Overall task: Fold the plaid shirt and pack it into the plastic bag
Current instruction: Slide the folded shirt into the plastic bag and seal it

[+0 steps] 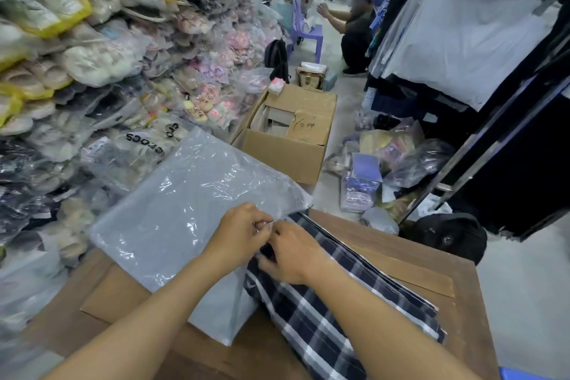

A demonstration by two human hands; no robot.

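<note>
We see the folded dark blue and white plaid shirt (324, 311) lying on the brown wooden worktop (431, 259), running from the near edge toward the middle, its far end at the mouth of the large translucent grey plastic bag (185, 213). The bag lies flat to the left of the shirt, partly over a flat piece of brown cardboard (111, 296). Our left hand (243, 231) pinches the bag's open edge in a narrow grip. Our right hand (290, 253) rests on the shirt's far end, touching the left hand; we cannot tell whether its grip closes on the plastic or the cloth. Beyond the worktop an open brown cardboard box (290, 133) stands on the floor, with heaps of bagged slippers (92, 55) at far left
</note>
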